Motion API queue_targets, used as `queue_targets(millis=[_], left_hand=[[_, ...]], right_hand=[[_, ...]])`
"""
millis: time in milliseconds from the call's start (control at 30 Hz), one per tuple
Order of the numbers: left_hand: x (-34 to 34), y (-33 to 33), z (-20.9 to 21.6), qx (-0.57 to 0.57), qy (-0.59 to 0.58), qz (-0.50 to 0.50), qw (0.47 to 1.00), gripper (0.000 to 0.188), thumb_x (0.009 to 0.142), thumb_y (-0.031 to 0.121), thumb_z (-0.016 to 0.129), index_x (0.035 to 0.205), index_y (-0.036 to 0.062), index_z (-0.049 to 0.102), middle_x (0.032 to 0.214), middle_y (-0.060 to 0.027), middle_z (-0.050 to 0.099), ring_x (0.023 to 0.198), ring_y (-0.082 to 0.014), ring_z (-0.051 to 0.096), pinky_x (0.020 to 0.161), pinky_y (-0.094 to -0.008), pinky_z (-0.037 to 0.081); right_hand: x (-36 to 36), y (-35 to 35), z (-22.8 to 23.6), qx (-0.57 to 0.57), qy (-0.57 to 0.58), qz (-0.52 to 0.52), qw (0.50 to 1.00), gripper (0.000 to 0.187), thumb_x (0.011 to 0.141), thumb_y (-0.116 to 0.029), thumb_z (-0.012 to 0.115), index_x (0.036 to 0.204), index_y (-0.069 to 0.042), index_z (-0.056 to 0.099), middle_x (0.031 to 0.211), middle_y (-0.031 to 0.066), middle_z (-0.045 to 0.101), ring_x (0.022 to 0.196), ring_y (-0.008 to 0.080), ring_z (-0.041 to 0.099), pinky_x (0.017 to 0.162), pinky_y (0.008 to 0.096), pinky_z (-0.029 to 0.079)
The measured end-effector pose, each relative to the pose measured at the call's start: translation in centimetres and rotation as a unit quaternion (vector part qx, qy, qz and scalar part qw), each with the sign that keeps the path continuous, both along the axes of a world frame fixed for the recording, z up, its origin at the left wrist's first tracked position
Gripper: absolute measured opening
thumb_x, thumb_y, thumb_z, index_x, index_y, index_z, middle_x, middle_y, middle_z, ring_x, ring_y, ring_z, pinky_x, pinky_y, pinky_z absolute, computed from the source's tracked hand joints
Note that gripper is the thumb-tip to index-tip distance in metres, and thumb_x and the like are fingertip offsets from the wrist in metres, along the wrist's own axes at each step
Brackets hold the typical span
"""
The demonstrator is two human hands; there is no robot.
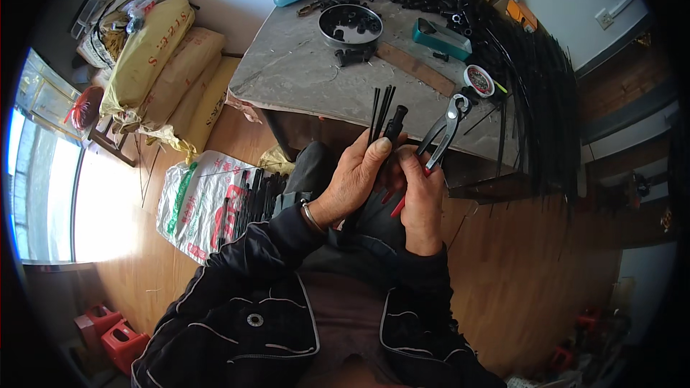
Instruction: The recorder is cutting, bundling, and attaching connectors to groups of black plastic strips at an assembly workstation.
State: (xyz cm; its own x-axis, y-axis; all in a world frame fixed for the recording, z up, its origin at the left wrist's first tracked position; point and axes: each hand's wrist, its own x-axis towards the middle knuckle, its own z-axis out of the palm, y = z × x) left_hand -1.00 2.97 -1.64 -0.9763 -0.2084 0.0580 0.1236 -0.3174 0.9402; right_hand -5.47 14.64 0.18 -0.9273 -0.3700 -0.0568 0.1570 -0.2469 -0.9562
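Observation:
Several thin black rods (381, 111) stick up from my left hand (351, 181), which is closed around them with the thumb pressed on top. A short black tubular fitting with a flared end (396, 122) rises beside the rods, between my two hands. My right hand (420, 197) grips a pair of pliers (450, 129) with red handles. Its metal jaws point up and away, at the near edge of the table, and hold nothing that I can see. The fingers of both hands meet in front of my lap, and their undersides are hidden.
On the grey table (280, 65) stand a round metal pan (351, 45) of black fittings, a teal box (456, 49), a flat brown strip (415, 68) and a small cup (468, 74). Long black rods (535, 100) droop over its right side. Rods lie on a plastic sack (183, 205); full sacks (154, 54) are stacked left.

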Motion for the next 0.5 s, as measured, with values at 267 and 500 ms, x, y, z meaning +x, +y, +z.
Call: queue_targets(millis=[267, 500], left_hand=[[-0.2, 0.2, 0.0, -0.013, -0.001, 0.012, 1.000, 0.047, 0.101, 0.044, 0.044, 0.122, 0.0031, 0.056, 0.077, 0.0004, 0.061, 0.062, -0.0037, 0.053, 0.052, -0.0186, 0.040], [-0.1, -0.4, 0.5, -0.026, 0.003, -0.021, 0.999, 0.054, 0.100, 0.049, 0.041, 0.122, 0.0034, 0.058, 0.074, 0.0006, 0.058, 0.058, -0.0044, 0.048, 0.051, -0.0197, 0.038]], right_hand=[[0.1, -0.2, 0.1, -0.013, -0.009, -0.011, 1.000, 0.019, 0.092, -0.021, 0.064, 0.085, -0.004, 0.061, 0.068, -0.0006, 0.057, 0.056, 0.0075, 0.052, 0.051, 0.0205, 0.040], [-0.8, 1.0, 0.8, 0.075, 0.069, 0.029, 0.994, 0.020, 0.092, -0.020, 0.066, 0.084, -0.002, 0.060, 0.069, 0.0010, 0.060, 0.056, 0.0076, 0.053, 0.052, 0.0211, 0.040]])
